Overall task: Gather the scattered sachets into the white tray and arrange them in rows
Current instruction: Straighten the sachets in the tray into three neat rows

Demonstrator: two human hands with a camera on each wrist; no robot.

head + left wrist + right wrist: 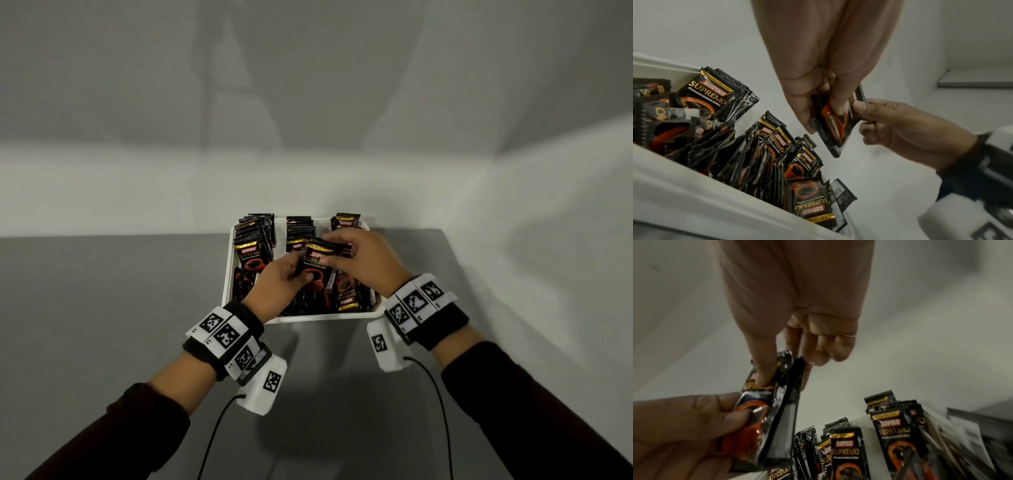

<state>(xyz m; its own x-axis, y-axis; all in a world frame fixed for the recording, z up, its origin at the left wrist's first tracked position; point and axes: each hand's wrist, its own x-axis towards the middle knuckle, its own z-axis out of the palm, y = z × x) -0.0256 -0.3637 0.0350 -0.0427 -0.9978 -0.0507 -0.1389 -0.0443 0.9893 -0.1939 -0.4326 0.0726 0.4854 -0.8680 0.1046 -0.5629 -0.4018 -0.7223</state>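
A white tray (228, 270) on the grey table holds black Kopiko Supremo sachets: three upright rows (255, 236) at its far side and a loose pile (346, 294) near me. Both hands hover over the tray's middle, holding a small stack of sachets (317, 263) between them. My left hand (291, 274) grips the stack's lower left edge, thumb on the front. My right hand (342, 253) pinches its top right corner. In the right wrist view the stack (764, 410) shows two or three sachets edge-on. In the left wrist view the stack (836, 120) hangs above the pile (748, 151).
The tray sits near the back right corner of the table (102, 308), close to the white walls (308, 102). Black cables (442, 404) run from the wrist cameras toward me. No loose sachets show on the tabletop.
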